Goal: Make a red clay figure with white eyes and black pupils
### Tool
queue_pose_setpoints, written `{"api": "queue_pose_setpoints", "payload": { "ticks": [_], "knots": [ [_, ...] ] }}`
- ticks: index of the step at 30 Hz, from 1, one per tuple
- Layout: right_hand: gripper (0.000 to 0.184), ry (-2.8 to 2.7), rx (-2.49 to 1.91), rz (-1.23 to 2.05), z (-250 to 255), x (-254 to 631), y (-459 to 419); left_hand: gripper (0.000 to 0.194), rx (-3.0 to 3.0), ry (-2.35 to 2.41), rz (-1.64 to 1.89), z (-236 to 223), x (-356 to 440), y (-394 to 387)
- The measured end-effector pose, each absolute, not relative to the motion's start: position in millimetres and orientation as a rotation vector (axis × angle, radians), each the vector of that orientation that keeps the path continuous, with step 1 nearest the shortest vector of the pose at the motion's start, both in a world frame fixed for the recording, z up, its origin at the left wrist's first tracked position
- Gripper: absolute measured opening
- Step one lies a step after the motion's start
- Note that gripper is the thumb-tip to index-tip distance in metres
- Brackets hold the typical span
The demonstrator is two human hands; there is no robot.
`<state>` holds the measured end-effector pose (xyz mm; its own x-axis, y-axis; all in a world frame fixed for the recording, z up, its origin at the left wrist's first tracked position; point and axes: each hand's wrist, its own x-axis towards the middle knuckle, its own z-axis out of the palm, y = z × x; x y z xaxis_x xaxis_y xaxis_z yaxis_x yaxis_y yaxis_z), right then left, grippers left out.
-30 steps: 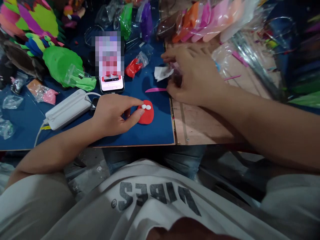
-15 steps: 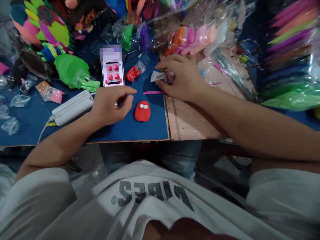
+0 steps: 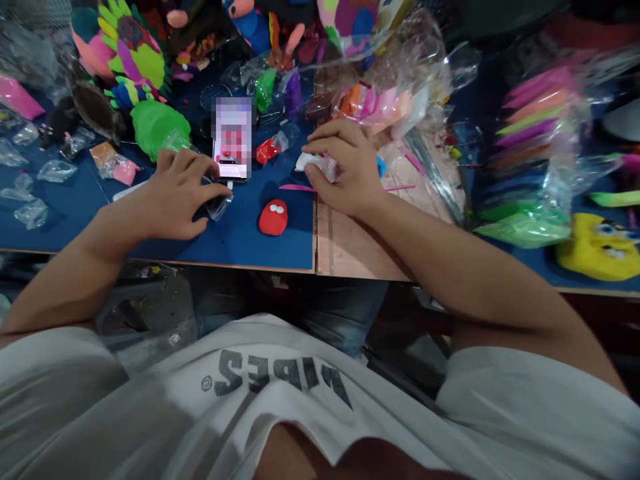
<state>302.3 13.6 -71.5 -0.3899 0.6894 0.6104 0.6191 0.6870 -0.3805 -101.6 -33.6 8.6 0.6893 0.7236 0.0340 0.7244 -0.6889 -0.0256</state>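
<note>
My left hand [image 3: 167, 193] is over the table just left of the phone [image 3: 233, 150], its fingers bent but apart. Beside its fingertips is a scrap of clear plastic [image 3: 219, 208]; I cannot tell whether they touch. My right hand [image 3: 347, 167] arches over a small clear packet with something white [image 3: 307, 162] in it, thumb and fingers apart. A pink modelling knife [image 3: 296, 188] lies by the right thumb. Between the hands sits a flat red clay figure [image 3: 273, 217] with two white eyes. Behind it is a packet of red clay [image 3: 269, 150].
Bags of coloured clay [image 3: 380, 103] lie behind my right hand, and more [image 3: 533, 153] stand at right. A yellow clay face [image 3: 600, 247] is near the right edge. A green clay piece [image 3: 160, 127] and several clear wrappers [image 3: 57, 171] lie at left.
My left hand has drawn left, away from the red figure, and its fingers have spread. My right hand's fingers have lifted and parted around the packet. The camera view has turned slightly right.
</note>
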Motion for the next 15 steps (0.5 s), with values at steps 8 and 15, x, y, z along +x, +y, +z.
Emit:
{"api": "queue_pose_setpoints", "payload": {
  "ticks": [8, 15],
  "knots": [
    [0.029, -2.039, -0.852, 0.118, -71, 293, 9, 0.042, -2.979, -1.225, -0.438, -16, -99, -5],
    [0.021, -2.021, -0.740, 0.026, -78, 287, 8, 0.042, -3.018, -1.387, -0.920, -9, -74, -19]
  ]
}}
